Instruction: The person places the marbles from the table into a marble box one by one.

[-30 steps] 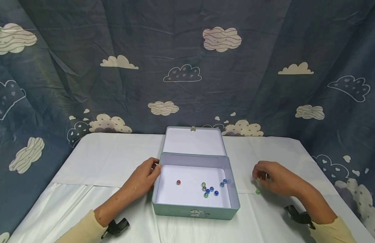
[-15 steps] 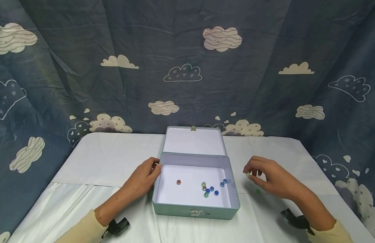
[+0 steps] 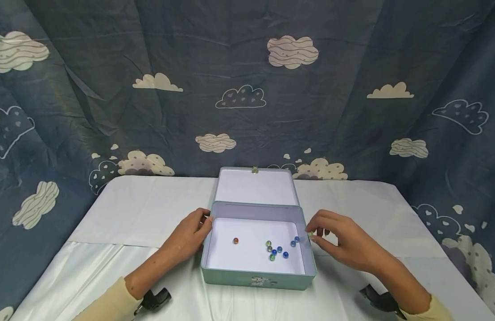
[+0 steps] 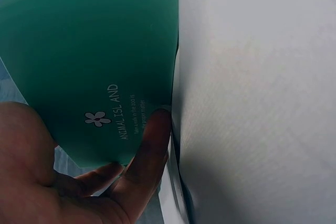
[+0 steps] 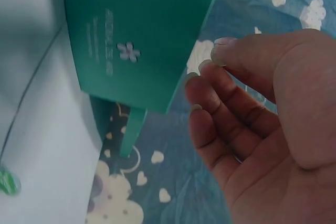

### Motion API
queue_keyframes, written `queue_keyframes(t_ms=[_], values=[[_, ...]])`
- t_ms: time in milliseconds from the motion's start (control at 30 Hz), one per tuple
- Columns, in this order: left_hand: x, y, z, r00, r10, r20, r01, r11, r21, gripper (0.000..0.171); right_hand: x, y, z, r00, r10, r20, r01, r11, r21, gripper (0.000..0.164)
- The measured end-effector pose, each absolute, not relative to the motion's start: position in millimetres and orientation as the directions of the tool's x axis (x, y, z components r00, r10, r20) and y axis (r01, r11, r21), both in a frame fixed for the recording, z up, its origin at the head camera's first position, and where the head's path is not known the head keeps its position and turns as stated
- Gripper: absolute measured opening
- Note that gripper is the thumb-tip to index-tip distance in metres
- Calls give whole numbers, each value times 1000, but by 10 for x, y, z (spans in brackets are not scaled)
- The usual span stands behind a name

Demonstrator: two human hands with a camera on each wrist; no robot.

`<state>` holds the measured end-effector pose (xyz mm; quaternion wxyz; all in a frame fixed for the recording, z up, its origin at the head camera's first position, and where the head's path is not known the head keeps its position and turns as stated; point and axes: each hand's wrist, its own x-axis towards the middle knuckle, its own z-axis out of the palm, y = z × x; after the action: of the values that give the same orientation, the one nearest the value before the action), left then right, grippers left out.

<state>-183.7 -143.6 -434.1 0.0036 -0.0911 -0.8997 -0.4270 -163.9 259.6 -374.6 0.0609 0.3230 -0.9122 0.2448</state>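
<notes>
Between thumb and index finger my right hand (image 3: 348, 240) pinches a small yellow-green marble (image 3: 310, 234), right at the outer right side of a green tin box (image 3: 251, 278). The right wrist view does not clearly show that marble between the right hand's (image 5: 252, 108) fingertips. My left hand (image 3: 191, 232) rests against the box's left side near the back corner. In the left wrist view, one fairly straight finger of the left hand (image 4: 121, 182) touches the printed green wall (image 4: 100, 51). Inside the box lie a reddish marble (image 3: 236, 240) and several blue (image 3: 285, 255) and green marbles (image 3: 272, 257).
Behind the box its lid (image 3: 255, 185) lies folded back, with a clasp (image 3: 254, 170) on its far edge. A green marble (image 5: 8, 182) sits on the white cloth (image 3: 143, 205), hidden by the right hand in the head view. Dark cloud-patterned fabric (image 3: 231, 120) surrounds the table.
My right hand has lifted a marble off the cloth at the right and moved left with it to the box's side. The left hand and the box have stayed put.
</notes>
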Motion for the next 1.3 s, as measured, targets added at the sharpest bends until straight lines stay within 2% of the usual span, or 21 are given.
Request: queue_keyframes(t_ms=[167, 333, 667, 900, 1133, 1300], values=[[-1832, -1438, -4345, -983, 159, 90, 171, 624, 763, 40, -1610, 2514, -3799, -760, -597, 258, -644, 636, -424, 37], [-1831, -1435, -4349, -983, 157, 96, 175, 631, 756, 39, -1588, 2457, -3824, -768, -600, 225, -633, 656, -411, 30], [-1830, -1433, -4357, -984, 152, 93, 169, 632, 756, 39, -1588, 2444, -3846, -768, -597, 232, -634, 657, -408, 29], [-1830, -1430, -4354, -983, 153, 103, 178, 641, 747, 40, -1614, 2470, -3842, -764, -584, 273, -643, 660, -389, 30], [-1829, -1430, -4351, -983, 155, 103, 179, 640, 747, 39, -1644, 2540, -3826, -764, -555, 328, -645, 671, -367, 39], [-1825, -1427, -4345, -984, 155, 91, 168, 618, 768, 39, -1691, 2612, -3828, -763, -532, 367, -644, 680, -352, 37]])
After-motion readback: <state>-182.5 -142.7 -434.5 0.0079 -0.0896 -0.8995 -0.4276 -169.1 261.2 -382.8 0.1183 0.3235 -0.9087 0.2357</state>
